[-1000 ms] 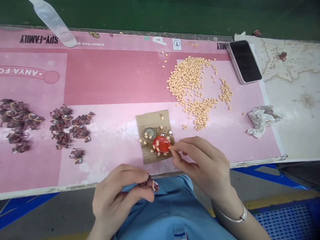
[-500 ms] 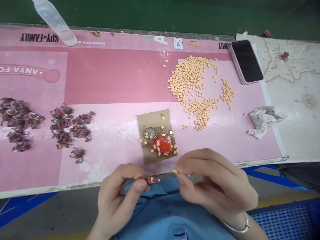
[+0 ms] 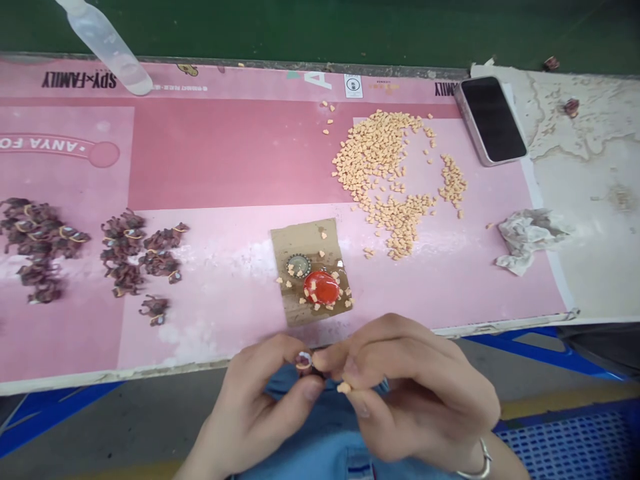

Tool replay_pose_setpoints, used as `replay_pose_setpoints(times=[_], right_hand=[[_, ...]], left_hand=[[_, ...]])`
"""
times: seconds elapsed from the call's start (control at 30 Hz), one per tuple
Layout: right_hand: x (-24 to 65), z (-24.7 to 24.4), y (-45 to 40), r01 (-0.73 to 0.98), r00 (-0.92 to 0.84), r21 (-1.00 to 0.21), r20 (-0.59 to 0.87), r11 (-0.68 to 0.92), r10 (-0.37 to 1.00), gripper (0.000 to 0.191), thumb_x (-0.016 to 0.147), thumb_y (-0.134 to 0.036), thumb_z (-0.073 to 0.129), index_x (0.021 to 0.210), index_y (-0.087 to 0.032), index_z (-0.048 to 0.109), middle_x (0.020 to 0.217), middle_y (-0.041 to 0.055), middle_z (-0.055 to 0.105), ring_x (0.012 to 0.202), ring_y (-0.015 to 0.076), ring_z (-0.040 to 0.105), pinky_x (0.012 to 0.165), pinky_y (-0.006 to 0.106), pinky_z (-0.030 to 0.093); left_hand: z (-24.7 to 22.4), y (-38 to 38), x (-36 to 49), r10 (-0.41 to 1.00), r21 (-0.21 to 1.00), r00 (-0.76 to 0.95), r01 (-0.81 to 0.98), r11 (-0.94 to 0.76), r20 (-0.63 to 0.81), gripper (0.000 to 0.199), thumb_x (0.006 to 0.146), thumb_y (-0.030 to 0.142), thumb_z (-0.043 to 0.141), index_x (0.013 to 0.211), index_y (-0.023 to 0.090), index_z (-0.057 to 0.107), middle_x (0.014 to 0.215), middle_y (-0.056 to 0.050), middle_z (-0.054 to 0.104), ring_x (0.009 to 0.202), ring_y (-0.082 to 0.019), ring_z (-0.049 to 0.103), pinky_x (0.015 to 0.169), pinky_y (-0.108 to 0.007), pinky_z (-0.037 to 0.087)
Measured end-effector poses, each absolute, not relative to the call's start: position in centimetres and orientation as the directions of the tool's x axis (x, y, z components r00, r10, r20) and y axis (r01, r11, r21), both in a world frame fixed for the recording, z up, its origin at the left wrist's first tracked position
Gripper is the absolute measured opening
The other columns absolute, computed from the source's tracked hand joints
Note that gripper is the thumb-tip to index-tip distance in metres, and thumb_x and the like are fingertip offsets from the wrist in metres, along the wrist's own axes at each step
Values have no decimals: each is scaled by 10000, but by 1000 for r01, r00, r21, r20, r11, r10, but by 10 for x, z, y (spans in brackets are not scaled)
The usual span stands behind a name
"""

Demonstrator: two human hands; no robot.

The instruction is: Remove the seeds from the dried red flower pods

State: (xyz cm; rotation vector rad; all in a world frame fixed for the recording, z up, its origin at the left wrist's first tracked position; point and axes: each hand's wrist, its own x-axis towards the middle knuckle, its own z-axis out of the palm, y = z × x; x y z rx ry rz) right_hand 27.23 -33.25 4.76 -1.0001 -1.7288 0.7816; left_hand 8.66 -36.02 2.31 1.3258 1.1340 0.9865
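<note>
My left hand (image 3: 263,400) is shut on a small dark reddish-brown piece (image 3: 303,362) with a pale tip, just past the pink mat's front edge. Close beside it, my right hand (image 3: 415,387) pinches a peach-coloured bit (image 3: 344,387) between finger and thumb. Both hands hover apart from the brown cardboard square (image 3: 305,240), which lies on the mat ahead of them. On that cardboard sit a glossy red blob (image 3: 321,287) dotted with peach bits and a ridged bottle cap (image 3: 299,265).
A heap of peach bits (image 3: 380,167) lies on the pink mat (image 3: 225,160), with dark brown clusters (image 3: 140,260) at left. Behind them are a smartphone (image 3: 493,120), a crumpled tissue (image 3: 527,240) and a plastic bottle (image 3: 105,43). A blue crate (image 3: 565,447) sits low at right.
My right hand has drawn back from the red blob toward me, carrying a peach bit. It now nearly meets my left hand, which has turned the dark piece so its pale tip shows.
</note>
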Motion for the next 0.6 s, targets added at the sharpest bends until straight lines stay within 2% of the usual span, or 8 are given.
replay_pose_setpoints(times=[0.07,0.13,0.2,0.33,0.5,0.6], right_hand=[[274,45,-331,285,-202,-834,429,472,881,237,864,8,647,909,-225,655,818,-8,828,680,110,799,674,144,670],[276,43,-331,336,-207,-801,451,496,868,223,871,-10,657,915,-229,656,821,-8,828,678,115,802,663,154,674],[277,43,-332,386,-233,-761,465,521,854,225,886,-13,662,916,-235,652,815,-19,827,690,117,809,680,159,681],[279,44,-334,412,-301,-730,456,545,838,217,907,-20,670,920,-236,652,806,-36,821,727,110,822,755,146,687],[284,45,-337,409,-346,-728,434,550,832,208,911,-46,721,926,-250,682,835,-35,823,772,122,828,785,160,698],[289,47,-340,491,-381,-667,415,561,826,215,892,-65,774,935,-272,734,824,-47,814,780,146,828,792,201,713]], left_hand=[[23,-365,90,945,957,231,-118,265,-233,385,1014,534,676,799,217,712,608,-33,703,488,-166,642,475,-251,532],[23,-372,92,869,805,305,-346,483,-391,424,993,591,687,803,212,700,533,-23,626,443,-158,571,453,-260,477],[24,-377,94,797,643,394,-472,603,-458,420,961,599,728,809,210,683,489,-1,548,428,-140,508,450,-246,410],[25,-378,96,742,516,482,-534,671,-466,407,952,596,737,831,213,672,499,18,500,433,-110,444,460,-225,357],[25,-377,97,733,493,470,-544,679,-492,392,949,586,744,845,211,690,506,20,489,443,-109,435,476,-231,366],[24,-378,97,740,508,477,-537,673,-475,381,964,578,733,858,214,701,521,9,533,460,-114,468,492,-233,395]])
